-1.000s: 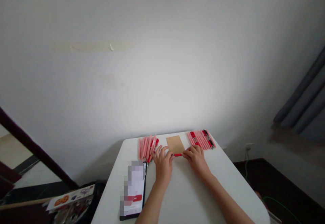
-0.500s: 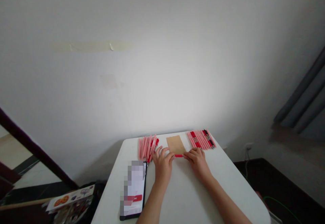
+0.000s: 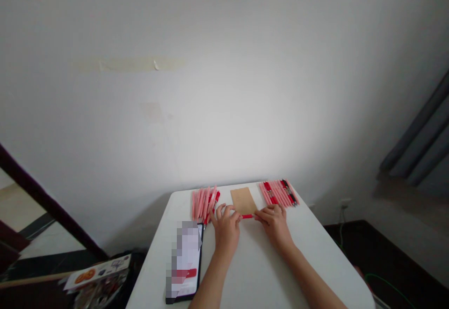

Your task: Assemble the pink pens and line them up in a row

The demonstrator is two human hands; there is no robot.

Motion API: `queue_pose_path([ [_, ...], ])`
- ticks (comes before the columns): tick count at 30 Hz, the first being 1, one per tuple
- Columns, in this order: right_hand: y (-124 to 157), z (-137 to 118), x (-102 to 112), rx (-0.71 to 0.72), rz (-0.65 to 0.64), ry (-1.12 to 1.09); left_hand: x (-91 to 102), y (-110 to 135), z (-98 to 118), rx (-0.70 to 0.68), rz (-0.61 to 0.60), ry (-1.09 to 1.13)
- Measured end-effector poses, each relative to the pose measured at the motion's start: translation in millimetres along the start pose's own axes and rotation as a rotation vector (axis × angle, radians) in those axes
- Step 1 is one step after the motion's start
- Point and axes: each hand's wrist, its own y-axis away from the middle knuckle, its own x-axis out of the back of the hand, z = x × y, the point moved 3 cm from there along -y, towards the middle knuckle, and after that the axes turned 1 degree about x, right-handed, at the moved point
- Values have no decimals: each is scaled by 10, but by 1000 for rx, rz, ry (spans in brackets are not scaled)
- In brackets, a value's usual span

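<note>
A red pen (image 3: pixel 247 216) lies crosswise on the white table (image 3: pixel 252 271), and both my hands pinch it. My left hand (image 3: pixel 226 227) grips its left end with curled fingers. My right hand (image 3: pixel 274 222) holds its right end the same way. Just behind the pen sits a small brown card (image 3: pixel 242 200). A bundle of pink and red pens (image 3: pixel 204 202) lies to the left of the card, near my left hand. Another row of pink, red and black pens (image 3: pixel 279 192) lies to the right of the card, behind my right hand.
A phone (image 3: pixel 185 267) with a lit screen rests on the table's left side near my left forearm. A plain white wall rises right behind the table. Printed packaging (image 3: pixel 96 278) lies on the floor at the left. A grey curtain (image 3: pixel 417 145) hangs at the right.
Both hands have stayed on the red pen with only slight finger shifts. The view has moved down a little.
</note>
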Motion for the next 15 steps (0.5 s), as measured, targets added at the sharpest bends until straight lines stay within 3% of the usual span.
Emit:
queue_pose_path([
  [15,-1,44,-13,-36,17,-1,7,-26,-38,-7,42,82],
])
